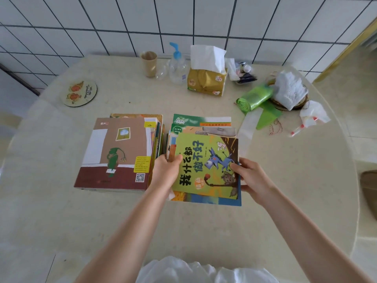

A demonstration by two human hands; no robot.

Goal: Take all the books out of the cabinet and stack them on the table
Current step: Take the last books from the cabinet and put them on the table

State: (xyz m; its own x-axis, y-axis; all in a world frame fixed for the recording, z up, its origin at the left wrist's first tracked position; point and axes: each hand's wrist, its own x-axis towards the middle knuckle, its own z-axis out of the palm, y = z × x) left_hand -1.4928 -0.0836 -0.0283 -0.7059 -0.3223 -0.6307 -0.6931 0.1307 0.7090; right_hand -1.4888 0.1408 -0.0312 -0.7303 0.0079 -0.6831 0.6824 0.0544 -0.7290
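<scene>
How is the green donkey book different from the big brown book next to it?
The green donkey book is smaller and is held by both hands, the left hand and the right hand; the big brown book is larger and nobody touches it. The donkey book sits crooked on its messy pile, while the brown book lies square on a tidier stack. Both are top books on the table.

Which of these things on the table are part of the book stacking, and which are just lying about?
Job:
green donkey book
right pile
left pile
left hand
right hand

Lying about:
tissue pack
pump bottle
cup
coaster
green bag roll
</scene>
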